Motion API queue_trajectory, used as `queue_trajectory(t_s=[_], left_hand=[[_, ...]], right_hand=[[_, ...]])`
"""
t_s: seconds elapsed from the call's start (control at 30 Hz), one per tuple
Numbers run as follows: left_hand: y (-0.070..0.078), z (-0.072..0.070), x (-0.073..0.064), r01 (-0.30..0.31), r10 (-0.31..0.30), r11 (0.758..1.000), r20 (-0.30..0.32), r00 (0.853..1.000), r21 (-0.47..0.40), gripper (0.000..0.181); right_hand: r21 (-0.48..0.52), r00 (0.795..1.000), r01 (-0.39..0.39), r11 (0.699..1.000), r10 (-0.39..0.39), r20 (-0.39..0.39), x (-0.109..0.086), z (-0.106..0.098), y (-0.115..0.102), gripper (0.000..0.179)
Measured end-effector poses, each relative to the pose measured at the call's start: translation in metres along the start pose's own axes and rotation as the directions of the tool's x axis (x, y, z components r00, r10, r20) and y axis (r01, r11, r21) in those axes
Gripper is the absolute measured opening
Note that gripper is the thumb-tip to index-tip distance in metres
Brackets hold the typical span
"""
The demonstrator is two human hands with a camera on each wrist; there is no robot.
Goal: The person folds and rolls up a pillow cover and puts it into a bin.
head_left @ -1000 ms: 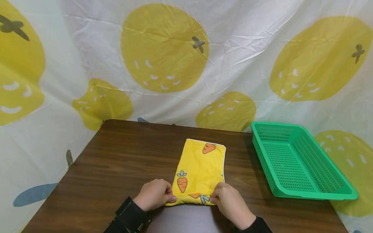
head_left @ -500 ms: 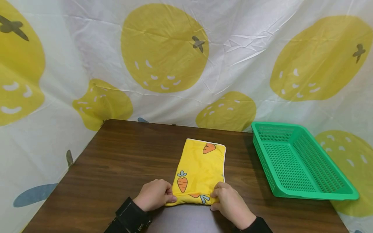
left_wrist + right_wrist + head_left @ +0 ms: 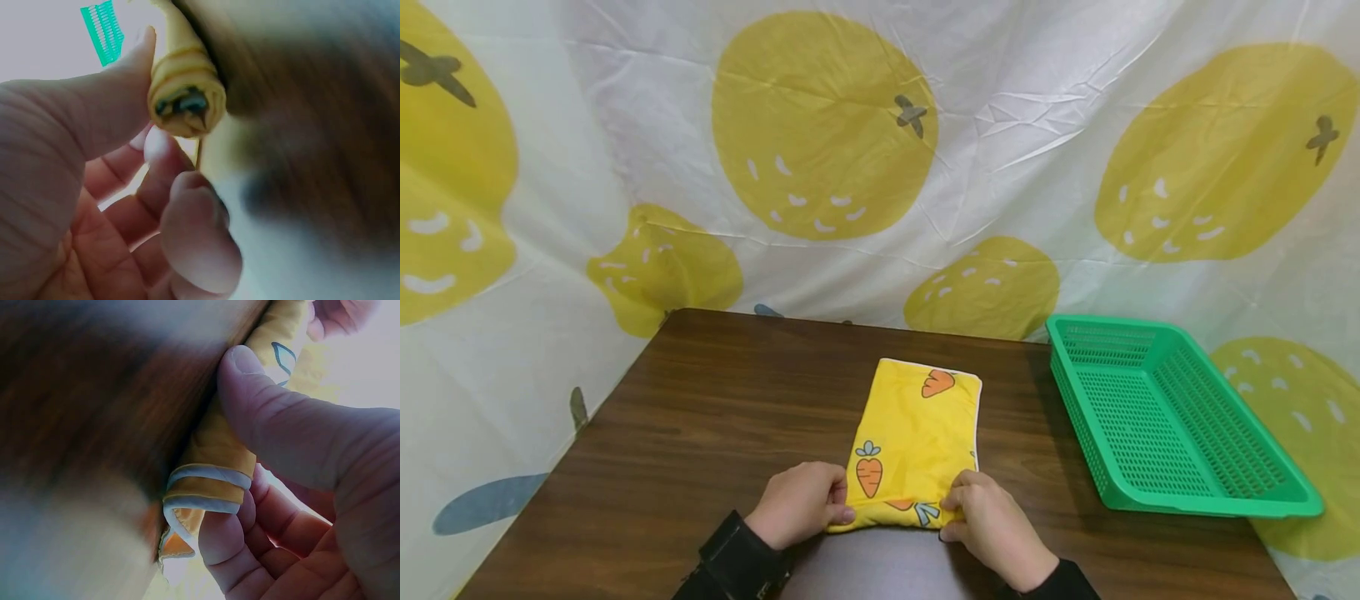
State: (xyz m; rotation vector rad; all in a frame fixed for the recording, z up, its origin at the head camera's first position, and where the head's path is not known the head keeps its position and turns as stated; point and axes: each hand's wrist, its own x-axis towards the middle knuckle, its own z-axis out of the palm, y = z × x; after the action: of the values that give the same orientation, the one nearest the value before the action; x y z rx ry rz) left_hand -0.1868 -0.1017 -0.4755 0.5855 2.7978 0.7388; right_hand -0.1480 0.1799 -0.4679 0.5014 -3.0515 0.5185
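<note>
A yellow cloth (image 3: 917, 433) printed with carrots and edged in white lies folded lengthwise on the table. Its near end is rolled up into a small tube, whose spiral end shows in the left wrist view as a rolled edge (image 3: 187, 115). At the roll's left end my left hand (image 3: 801, 502) pinches it between thumb and fingers. The right end of the roll, with its white piping (image 3: 209, 487), is pinched by my right hand (image 3: 996, 525), thumb on the near side and fingers beneath or behind. Part of the roll is hidden by the right hand.
A green perforated basket (image 3: 1150, 496) stands at the right side of the dark wooden table (image 3: 722, 392). Behind the table hangs a white curtain (image 3: 1000, 150) with yellow fruit prints.
The right thumb has shifted slightly down along the roll's near edge since one second ago. The cloth and the left hand stay almost where they were.
</note>
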Motion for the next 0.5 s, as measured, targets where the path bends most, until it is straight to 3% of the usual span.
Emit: queue_trajectory(t_s=[0.17, 0.3, 0.5], left_hand=[[0.007, 0.004, -0.004, -0.073, 0.083, 0.991, -0.092, 0.992, 0.112, 0.035], [0.016, 0.006, -0.010, -0.123, 0.165, 0.960, -0.154, 0.974, 0.250, 0.033], [0.026, 0.005, -0.016, -0.132, 0.198, 0.921, -0.150, 0.969, 0.366, 0.022]], right_hand=[[-0.005, 1.000, -0.003, 1.000, 0.003, 0.002, 0.000, 0.000, 0.000, 0.026], [-0.002, 1.000, -0.010, 1.000, 0.010, 0.003, 0.000, 0.000, 0.000, 0.026], [-0.003, 1.000, 0.000, 1.000, 0.000, -0.013, -0.001, 0.001, 0.001, 0.027]])
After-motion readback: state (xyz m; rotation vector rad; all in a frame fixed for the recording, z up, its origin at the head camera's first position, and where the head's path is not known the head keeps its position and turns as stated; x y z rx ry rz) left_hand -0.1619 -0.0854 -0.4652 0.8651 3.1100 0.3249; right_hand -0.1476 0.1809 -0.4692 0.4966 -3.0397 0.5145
